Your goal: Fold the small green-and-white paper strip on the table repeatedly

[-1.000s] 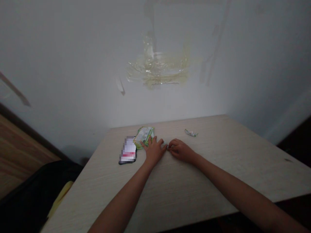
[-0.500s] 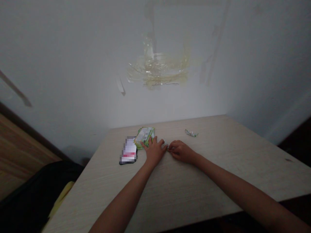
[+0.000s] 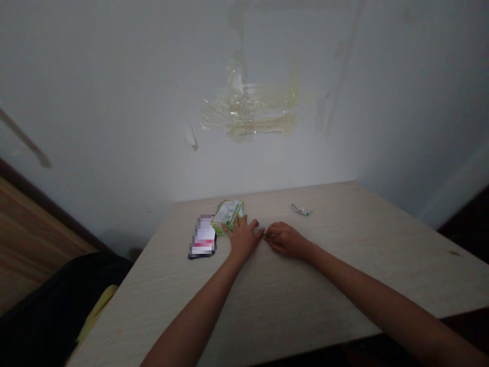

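My left hand (image 3: 244, 238) lies on the table (image 3: 321, 306) with its fingers spread. Its fingertips reach the lower edge of a green and white printed packet (image 3: 230, 210). By its index finger and thumb is a small greyish-green thing (image 3: 261, 227), mostly hidden and too small to name. My right hand (image 3: 286, 238) is closed in a pinch at the other side of that small thing; what its fingertips hold is hidden. Left of the packet, partly under it, lies a flat, dark-edged item (image 3: 202, 244) with a blurred white and pink face.
A crumpled, narrow strip of wrapper (image 3: 301, 210) lies toward the back right of the table. Behind the table rises a wall (image 3: 153, 102) with peeling clear tape (image 3: 260, 112). Dark and yellow cloth (image 3: 95, 311) is at the lower left, beside a wooden panel (image 3: 34, 244).
Both hands stay nearly where they were, with only slight movement at the right fingertips. The view shifts very slightly; the packet, dark-edged item and strip stay in place.
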The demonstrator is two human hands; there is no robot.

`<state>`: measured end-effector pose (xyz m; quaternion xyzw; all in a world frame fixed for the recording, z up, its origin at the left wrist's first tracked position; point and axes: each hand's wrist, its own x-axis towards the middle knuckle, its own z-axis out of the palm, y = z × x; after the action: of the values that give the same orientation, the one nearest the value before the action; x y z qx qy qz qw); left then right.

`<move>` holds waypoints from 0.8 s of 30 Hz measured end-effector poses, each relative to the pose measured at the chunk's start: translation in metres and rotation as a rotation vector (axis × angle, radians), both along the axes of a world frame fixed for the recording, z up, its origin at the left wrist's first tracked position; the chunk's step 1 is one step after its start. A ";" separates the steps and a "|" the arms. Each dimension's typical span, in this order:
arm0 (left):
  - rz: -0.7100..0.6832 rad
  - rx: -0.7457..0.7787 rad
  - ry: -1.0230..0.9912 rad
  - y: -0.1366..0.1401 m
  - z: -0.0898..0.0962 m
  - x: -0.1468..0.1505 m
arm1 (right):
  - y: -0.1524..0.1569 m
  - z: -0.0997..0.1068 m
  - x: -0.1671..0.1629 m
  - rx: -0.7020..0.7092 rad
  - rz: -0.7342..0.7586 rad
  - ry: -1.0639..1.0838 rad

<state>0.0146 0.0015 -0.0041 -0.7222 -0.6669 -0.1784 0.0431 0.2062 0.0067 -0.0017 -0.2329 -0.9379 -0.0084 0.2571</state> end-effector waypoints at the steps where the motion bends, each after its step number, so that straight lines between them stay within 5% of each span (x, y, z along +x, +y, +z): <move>1: 0.001 -0.002 0.000 0.000 0.000 0.000 | 0.000 0.000 0.000 0.000 0.001 -0.005; 17: -0.016 0.021 -0.035 0.002 -0.004 -0.002 | -0.001 0.004 0.000 -0.149 0.063 0.111; 24: -0.058 0.002 -0.068 0.002 -0.003 -0.006 | 0.019 -0.013 0.009 -0.225 -0.228 0.317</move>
<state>0.0088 0.0034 -0.0073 -0.7345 -0.6468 -0.2046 0.0157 0.2149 0.0261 -0.0149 -0.3631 -0.8483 0.1042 0.3711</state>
